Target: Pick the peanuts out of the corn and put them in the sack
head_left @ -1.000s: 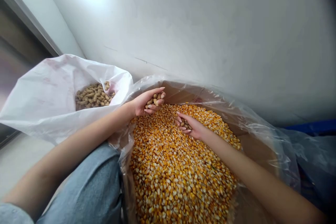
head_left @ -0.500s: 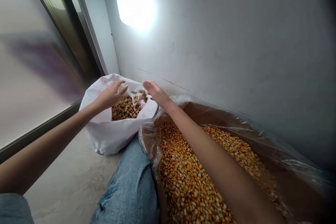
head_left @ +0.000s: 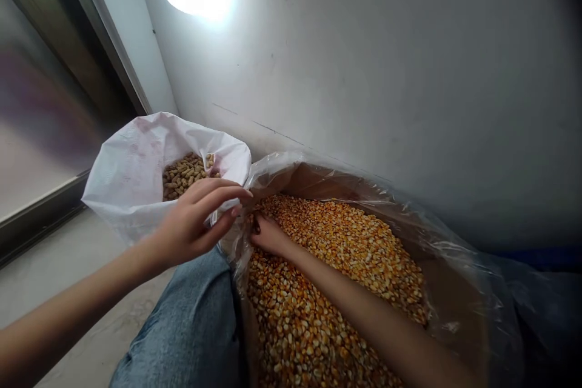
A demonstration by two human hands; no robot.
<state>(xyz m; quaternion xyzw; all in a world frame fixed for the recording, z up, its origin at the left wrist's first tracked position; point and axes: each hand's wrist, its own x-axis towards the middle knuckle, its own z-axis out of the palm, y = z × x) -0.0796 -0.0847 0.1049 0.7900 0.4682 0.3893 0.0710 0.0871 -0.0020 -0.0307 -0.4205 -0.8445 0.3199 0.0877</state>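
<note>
Golden corn kernels fill a plastic-lined cardboard box at lower right, where the right hand rests half-curled, fingertips sunk in, its grip hidden. The left hand, loosely open and holding nothing visible, hovers just before a white sack of peanuts.

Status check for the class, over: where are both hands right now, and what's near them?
Left hand open, at edge of white sack of peanuts in shell. Right hand sunk in corn kernels. Clear plastic liner bunched between sack and corn.
</note>
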